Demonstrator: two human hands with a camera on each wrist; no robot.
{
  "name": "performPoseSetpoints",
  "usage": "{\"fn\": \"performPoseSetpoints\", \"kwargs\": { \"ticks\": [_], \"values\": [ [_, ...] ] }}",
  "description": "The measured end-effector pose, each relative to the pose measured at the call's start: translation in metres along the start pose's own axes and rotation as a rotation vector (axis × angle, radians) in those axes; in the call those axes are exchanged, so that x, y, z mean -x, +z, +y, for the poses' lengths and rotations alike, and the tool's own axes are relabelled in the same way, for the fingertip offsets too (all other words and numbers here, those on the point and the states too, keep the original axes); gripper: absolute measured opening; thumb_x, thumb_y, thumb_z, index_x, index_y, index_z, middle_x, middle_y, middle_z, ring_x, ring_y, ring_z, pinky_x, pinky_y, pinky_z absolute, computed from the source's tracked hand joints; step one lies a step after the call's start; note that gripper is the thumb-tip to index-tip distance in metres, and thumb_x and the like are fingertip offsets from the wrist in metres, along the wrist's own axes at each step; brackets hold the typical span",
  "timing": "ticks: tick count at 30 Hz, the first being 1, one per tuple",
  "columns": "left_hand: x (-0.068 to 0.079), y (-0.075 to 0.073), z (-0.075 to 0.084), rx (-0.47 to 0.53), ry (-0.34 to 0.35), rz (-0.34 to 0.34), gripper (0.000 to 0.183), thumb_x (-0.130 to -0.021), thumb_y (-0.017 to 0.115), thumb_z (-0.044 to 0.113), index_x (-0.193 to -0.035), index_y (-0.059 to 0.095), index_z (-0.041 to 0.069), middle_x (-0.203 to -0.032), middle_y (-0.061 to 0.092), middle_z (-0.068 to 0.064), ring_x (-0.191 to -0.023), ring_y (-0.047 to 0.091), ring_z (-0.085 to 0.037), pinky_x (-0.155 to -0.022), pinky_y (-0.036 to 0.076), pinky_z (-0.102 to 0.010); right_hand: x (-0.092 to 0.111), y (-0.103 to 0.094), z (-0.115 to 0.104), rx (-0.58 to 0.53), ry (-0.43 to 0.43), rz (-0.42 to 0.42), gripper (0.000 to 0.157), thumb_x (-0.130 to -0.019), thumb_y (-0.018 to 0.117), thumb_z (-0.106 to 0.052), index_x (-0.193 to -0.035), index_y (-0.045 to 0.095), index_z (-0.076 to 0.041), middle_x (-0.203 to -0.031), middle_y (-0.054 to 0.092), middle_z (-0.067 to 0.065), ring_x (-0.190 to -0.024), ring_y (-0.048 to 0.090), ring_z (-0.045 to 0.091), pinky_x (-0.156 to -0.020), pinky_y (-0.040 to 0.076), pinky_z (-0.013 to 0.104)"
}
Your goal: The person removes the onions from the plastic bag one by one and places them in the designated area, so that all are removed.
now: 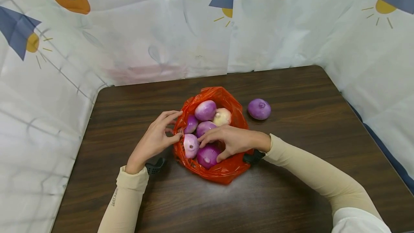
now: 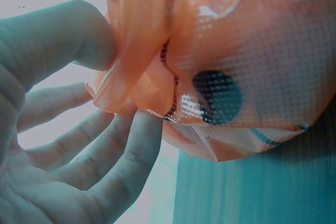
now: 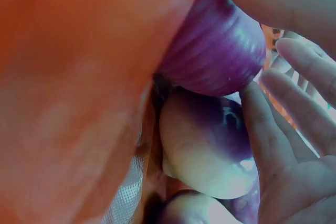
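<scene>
A red plastic bag [image 1: 226, 175] lies wide open at the middle of the table, with several purple onions and a whitish onion [image 1: 222, 117] inside. My left hand [image 1: 154, 141] pinches the bag's left rim between thumb and fingers; the left wrist view has the thin plastic [image 2: 152, 82] bunched there. Reaching into the bag from the right, my right hand [image 1: 234, 139] grips a purple onion [image 1: 208, 156] at the near side, thumb on one side and fingers on the other. In the right wrist view, a two-toned onion [image 3: 205, 145] sits right against that purple onion [image 3: 220, 45].
Another purple onion [image 1: 259, 109] stands on the dark wooden table [image 1: 291, 92], to the right of the bag. White curtains [image 1: 145, 39] with printed shapes hang behind the table and along both sides.
</scene>
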State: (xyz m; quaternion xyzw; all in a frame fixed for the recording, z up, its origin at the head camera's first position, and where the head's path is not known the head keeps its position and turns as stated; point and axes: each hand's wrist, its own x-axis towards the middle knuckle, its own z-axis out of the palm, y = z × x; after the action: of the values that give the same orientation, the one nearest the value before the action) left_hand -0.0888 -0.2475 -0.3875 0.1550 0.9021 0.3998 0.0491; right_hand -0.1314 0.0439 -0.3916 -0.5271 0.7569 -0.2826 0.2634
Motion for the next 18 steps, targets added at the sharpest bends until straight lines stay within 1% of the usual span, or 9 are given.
{"fn": "performPoseSetpoints", "kwargs": {
  "ticks": [3,10,14,18],
  "values": [
    [0.0,-0.0003,0.0002,-0.002,0.002,0.0,0.063,-0.091,0.077,0.011,-0.15,0.053,0.01,-0.151,0.049,-0.012,-0.121,0.064,-0.032,-0.092,0.062,-0.048,-0.0005,0.0001,-0.0008,0.013,-0.009,-0.029,0.058,-0.086,0.085,-0.02,-0.14,0.062,-0.018,-0.152,0.058,-0.003,-0.142,0.054,0.018,-0.12,0.045,0.039],
    [-0.0003,0.0005,-0.0009,-0.005,0.01,0.005,0.064,-0.09,0.077,0.009,-0.149,0.053,0.009,-0.151,0.049,-0.013,-0.121,0.064,-0.033,-0.091,0.062,-0.048,-0.0012,0.0022,-0.002,0.054,-0.007,-0.093,0.064,-0.086,0.085,-0.018,-0.144,0.059,-0.019,-0.152,0.058,-0.006,-0.138,0.055,0.015,-0.118,0.047,0.037],
    [-0.0003,0.0006,-0.001,-0.008,0.01,0.008,0.063,-0.09,0.077,0.009,-0.149,0.054,0.01,-0.15,0.049,-0.013,-0.12,0.065,-0.033,-0.091,0.062,-0.048,-0.0023,0.0035,-0.0043,0.077,0.009,-0.128,0.066,-0.086,0.085,-0.017,-0.146,0.057,-0.019,-0.153,0.056,-0.005,-0.141,0.053,0.017,-0.12,0.045,0.039],
    [0.0001,0.0004,-0.0008,-0.011,0.008,0.008,0.063,-0.09,0.077,0.011,-0.149,0.054,0.01,-0.15,0.05,-0.012,-0.121,0.065,-0.032,-0.091,0.062,-0.047,-0.0038,0.0041,-0.0058,0.107,0.024,-0.133,0.068,-0.086,0.085,-0.019,-0.147,0.056,-0.018,-0.153,0.057,-0.003,-0.142,0.052,0.019,-0.122,0.043,0.041]
  ]
}}
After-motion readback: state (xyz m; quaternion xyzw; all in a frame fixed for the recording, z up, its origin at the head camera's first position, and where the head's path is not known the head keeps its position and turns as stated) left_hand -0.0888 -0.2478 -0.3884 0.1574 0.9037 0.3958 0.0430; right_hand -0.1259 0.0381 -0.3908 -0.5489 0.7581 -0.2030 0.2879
